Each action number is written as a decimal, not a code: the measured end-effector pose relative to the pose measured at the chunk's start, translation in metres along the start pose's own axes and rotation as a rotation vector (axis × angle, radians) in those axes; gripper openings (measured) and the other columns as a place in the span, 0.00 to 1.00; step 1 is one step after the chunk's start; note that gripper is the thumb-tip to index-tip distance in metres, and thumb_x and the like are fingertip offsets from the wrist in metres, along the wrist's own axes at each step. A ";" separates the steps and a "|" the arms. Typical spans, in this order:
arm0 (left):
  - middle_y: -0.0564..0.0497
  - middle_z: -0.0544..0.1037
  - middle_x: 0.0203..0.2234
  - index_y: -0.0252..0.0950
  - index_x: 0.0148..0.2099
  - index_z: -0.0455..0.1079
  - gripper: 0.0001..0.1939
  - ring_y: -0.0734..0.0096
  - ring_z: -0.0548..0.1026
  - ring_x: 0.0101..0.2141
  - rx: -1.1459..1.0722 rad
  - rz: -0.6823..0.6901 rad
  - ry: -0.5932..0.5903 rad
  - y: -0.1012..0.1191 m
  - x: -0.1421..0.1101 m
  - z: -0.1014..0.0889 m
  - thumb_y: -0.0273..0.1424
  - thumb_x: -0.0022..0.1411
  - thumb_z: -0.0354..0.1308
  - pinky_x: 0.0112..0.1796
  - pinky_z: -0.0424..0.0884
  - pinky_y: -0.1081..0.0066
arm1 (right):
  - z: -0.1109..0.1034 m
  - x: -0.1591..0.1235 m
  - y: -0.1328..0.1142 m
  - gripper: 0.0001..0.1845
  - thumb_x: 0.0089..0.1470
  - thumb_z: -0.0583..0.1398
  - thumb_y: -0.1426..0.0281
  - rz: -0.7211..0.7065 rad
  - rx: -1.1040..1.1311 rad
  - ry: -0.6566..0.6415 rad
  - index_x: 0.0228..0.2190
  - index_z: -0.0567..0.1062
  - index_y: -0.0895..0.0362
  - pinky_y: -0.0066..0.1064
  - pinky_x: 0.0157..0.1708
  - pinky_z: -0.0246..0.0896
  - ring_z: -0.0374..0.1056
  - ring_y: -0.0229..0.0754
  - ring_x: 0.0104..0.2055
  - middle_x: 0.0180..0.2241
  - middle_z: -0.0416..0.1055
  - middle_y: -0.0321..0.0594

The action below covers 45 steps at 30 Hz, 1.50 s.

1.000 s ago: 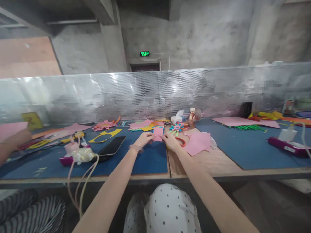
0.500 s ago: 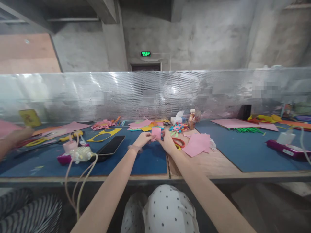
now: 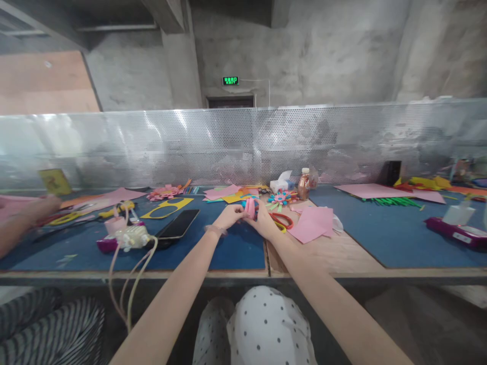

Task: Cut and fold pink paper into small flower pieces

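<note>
Between my two hands is a small piece of pink paper (image 3: pixel 249 208), bent so that its sides curve up. My left hand (image 3: pixel 229 216) pinches its lower left side, and my right hand (image 3: pixel 262 219) grips it from the right. Both hands are raised a little over the blue mat, near the seam with the bare wood. Just right of my right hand lie scissors with red and yellow handles (image 3: pixel 282 221). Beyond them rest pink paper sheets (image 3: pixel 312 223). Behind my hands sits a paper flower (image 3: pixel 282 197) with blue and pink petals.
A black phone (image 3: pixel 178 224) and a pale corded plug adapter (image 3: pixel 131 237) lie to the left, near a yellow cut-out sheet (image 3: pixel 167 208). A bottle (image 3: pixel 304 184) stands at the back by a tissue pack (image 3: pixel 282 181). Another person's hand (image 3: pixel 43 209) is at far left.
The pink paper, flat and facing me before, is now bent upward into a narrow curved shape between my fingers. My hands have stayed in nearly the same place; the view has shifted slightly.
</note>
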<state>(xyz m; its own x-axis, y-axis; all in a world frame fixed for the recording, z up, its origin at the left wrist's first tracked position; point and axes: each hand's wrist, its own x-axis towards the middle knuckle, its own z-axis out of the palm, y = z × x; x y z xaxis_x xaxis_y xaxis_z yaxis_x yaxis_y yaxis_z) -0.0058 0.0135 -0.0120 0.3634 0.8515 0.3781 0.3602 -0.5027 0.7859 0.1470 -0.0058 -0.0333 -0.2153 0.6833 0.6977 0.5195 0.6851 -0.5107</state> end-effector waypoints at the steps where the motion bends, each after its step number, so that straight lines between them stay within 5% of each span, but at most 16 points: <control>1: 0.56 0.66 0.15 0.33 0.21 0.62 0.17 0.78 0.65 0.19 -0.010 -0.005 -0.009 0.000 0.000 0.000 0.43 0.45 0.57 0.23 0.63 0.76 | 0.000 0.000 -0.001 0.37 0.44 0.59 0.65 0.018 0.019 -0.013 0.53 0.50 0.63 0.38 0.44 0.59 0.62 0.44 0.45 0.46 0.59 0.54; 7: 0.55 0.68 0.17 0.33 0.23 0.62 0.18 0.76 0.68 0.20 -0.042 -0.020 -0.004 -0.002 0.000 -0.001 0.44 0.44 0.58 0.23 0.65 0.75 | -0.003 0.003 -0.002 0.33 0.45 0.56 0.70 0.162 0.117 0.027 0.52 0.51 0.62 0.35 0.37 0.62 0.66 0.40 0.33 0.38 0.66 0.48; 13: 0.50 0.73 0.23 0.31 0.33 0.66 0.20 0.72 0.72 0.23 -0.097 -0.089 0.019 -0.005 0.001 -0.001 0.44 0.46 0.58 0.21 0.66 0.75 | -0.008 0.009 0.005 0.29 0.42 0.50 0.79 0.238 0.099 0.208 0.50 0.57 0.59 0.35 0.44 0.58 0.65 0.41 0.40 0.40 0.67 0.45; 16: 0.46 0.74 0.28 0.30 0.41 0.66 0.23 0.72 0.72 0.22 -0.106 -0.121 0.062 -0.006 0.002 -0.001 0.43 0.47 0.58 0.21 0.66 0.74 | -0.008 0.010 0.009 0.26 0.42 0.48 0.79 0.227 0.082 0.198 0.47 0.61 0.58 0.35 0.42 0.59 0.65 0.42 0.39 0.38 0.68 0.43; 23: 0.45 0.75 0.30 0.30 0.40 0.66 0.20 0.73 0.72 0.22 -0.101 -0.115 0.073 -0.012 0.006 0.000 0.39 0.48 0.57 0.19 0.65 0.76 | -0.009 0.010 0.010 0.21 0.44 0.47 0.79 0.290 0.010 0.206 0.42 0.65 0.60 0.35 0.38 0.60 0.66 0.42 0.36 0.33 0.69 0.43; 27: 0.47 0.75 0.28 0.30 0.38 0.66 0.15 0.74 0.72 0.21 -0.089 -0.150 0.111 -0.014 0.007 -0.001 0.35 0.49 0.56 0.19 0.65 0.77 | -0.014 0.008 0.002 0.19 0.46 0.47 0.78 0.388 -0.165 0.251 0.41 0.66 0.62 0.36 0.41 0.57 0.65 0.45 0.40 0.34 0.69 0.48; 31: 0.47 0.74 0.27 0.29 0.37 0.66 0.13 0.74 0.72 0.21 -0.087 -0.196 0.184 -0.014 0.007 -0.002 0.32 0.50 0.55 0.19 0.65 0.78 | -0.016 0.000 -0.004 0.18 0.48 0.50 0.73 0.480 -0.533 0.293 0.41 0.67 0.66 0.47 0.44 0.50 0.56 0.57 0.49 0.43 0.64 0.61; 38: 0.46 0.74 0.25 0.28 0.37 0.66 0.13 0.75 0.72 0.21 -0.100 -0.210 0.301 -0.012 0.006 -0.005 0.32 0.51 0.54 0.19 0.66 0.78 | -0.026 -0.007 -0.004 0.23 0.42 0.56 0.68 0.496 -0.667 0.093 0.40 0.69 0.69 0.52 0.43 0.47 0.52 0.65 0.50 0.45 0.61 0.67; 45: 0.45 0.75 0.27 0.28 0.39 0.65 0.15 0.72 0.74 0.24 -0.412 -0.275 0.266 -0.005 0.004 -0.002 0.32 0.50 0.57 0.23 0.71 0.75 | -0.029 -0.006 -0.005 0.20 0.45 0.57 0.68 0.505 -0.748 -0.020 0.39 0.70 0.69 0.48 0.42 0.51 0.54 0.62 0.49 0.45 0.60 0.68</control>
<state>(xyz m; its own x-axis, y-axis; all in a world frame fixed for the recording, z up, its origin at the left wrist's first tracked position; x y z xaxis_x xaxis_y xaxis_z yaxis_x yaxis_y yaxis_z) -0.0078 0.0195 -0.0133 0.0553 0.9782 0.2002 0.0262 -0.2018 0.9791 0.1700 -0.0206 -0.0209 0.1733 0.8673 0.4667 0.9569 -0.0361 -0.2882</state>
